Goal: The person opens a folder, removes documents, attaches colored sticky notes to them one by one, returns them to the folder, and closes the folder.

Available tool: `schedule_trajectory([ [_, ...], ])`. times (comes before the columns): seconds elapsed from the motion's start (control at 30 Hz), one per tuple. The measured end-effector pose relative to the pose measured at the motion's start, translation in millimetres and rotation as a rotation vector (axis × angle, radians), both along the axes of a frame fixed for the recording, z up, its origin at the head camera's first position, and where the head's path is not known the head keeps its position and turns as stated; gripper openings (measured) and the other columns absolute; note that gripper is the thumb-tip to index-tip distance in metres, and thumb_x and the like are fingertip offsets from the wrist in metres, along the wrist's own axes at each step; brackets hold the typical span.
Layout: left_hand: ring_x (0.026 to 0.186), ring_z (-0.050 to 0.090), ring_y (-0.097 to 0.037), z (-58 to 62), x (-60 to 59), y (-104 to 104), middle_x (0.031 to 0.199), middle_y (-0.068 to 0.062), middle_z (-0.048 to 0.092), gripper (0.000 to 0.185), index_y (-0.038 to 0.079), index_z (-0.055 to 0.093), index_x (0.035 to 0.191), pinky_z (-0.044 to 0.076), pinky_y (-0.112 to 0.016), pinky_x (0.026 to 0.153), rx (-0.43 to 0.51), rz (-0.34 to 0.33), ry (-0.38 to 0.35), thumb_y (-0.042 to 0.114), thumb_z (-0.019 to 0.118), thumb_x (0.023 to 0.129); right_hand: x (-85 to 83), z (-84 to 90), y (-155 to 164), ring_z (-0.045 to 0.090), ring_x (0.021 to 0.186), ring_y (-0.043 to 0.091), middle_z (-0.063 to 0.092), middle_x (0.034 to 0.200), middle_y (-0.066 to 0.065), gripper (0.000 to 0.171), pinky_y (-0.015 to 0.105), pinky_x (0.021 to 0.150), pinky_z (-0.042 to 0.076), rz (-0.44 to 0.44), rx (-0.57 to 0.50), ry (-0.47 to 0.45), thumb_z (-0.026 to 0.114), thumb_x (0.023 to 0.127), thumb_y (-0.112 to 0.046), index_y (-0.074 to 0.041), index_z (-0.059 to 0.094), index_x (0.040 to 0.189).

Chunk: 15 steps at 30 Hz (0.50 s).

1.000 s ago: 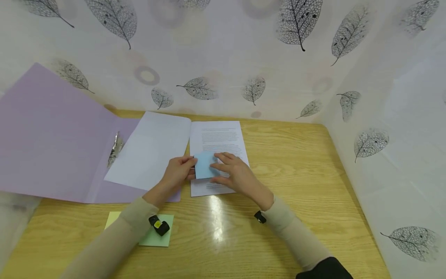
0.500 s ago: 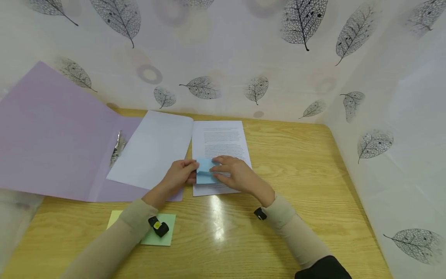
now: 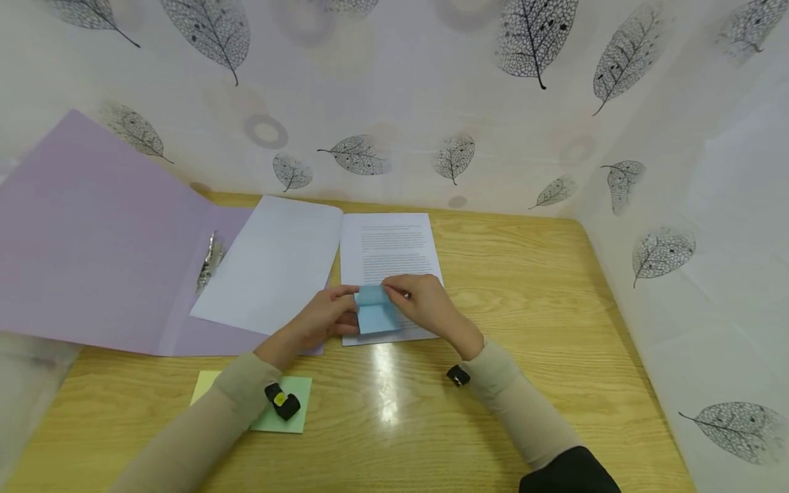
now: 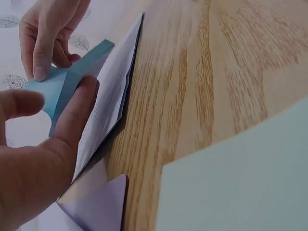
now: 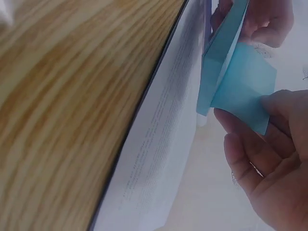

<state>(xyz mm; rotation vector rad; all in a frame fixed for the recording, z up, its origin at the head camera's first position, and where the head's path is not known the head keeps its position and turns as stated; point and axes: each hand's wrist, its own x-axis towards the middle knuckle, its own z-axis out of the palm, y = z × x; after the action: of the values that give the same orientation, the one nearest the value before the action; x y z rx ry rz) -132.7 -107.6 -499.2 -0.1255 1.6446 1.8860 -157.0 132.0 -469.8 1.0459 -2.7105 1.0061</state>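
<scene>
A pale blue sticky note pad point(image 3: 378, 320) is held just above a printed sheet point(image 3: 394, 239). Its top note point(image 5: 250, 79) bends up away from the stack, as the right wrist view shows. My right hand point(image 3: 425, 306) pinches that note's edge between thumb and fingertips. At the pad's left side, my left hand point(image 3: 323, 316) holds it, one finger point(image 4: 79, 108) lying along its underside. In the left wrist view the thumb and fingers of the right hand point(image 4: 50, 36) grip the far end of the blue paper.
An open purple folder point(image 3: 98, 246) with a metal clip point(image 3: 209, 263) stands at the left, a white sheet point(image 3: 271, 263) turned across it. Green sticky notes point(image 3: 290, 411) and yellow ones point(image 3: 203, 383) lie under the left forearm. A leaf-patterned covering point(image 3: 394, 103) borders the wooden table point(image 3: 524, 308).
The blue pad has shifted slightly down and right. My right fingers, spread before, now pinch its top note, which has folded upward. The left fingers have loosened and spread along the pad's side.
</scene>
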Motion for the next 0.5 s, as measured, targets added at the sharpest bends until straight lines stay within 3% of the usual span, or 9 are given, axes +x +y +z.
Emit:
schedule_trajectory([
  [0.23,0.105,0.079,-0.03,-5.9,2.9,-0.1,0.136,-0.027,0.068,0.055,-0.006,0.045,0.154,0.065,-0.035,0.088,-0.12,-0.084,0.136,0.015,0.062,0.106,0.5,0.9,1.4,0.077,0.082,0.018,0.081,0.11,0.014,0.02,0.025,0.068,0.062,-0.022,-0.03,-0.049,0.068,0.103,-0.012,-0.002,0.08,0.115],
  [0.5,0.103,0.079,-0.034,1.7,6.3,5.6,0.13,-0.029,0.071,0.055,-0.01,0.047,0.151,0.067,-0.036,0.081,-0.232,-0.145,0.224,0.011,0.064,0.104,-1.7,2.7,7.7,0.064,0.069,0.009,0.081,0.103,0.015,0.019,0.02,0.06,0.053,-0.07,-0.072,-0.079,0.069,0.102,-0.01,0.001,0.08,0.113],
])
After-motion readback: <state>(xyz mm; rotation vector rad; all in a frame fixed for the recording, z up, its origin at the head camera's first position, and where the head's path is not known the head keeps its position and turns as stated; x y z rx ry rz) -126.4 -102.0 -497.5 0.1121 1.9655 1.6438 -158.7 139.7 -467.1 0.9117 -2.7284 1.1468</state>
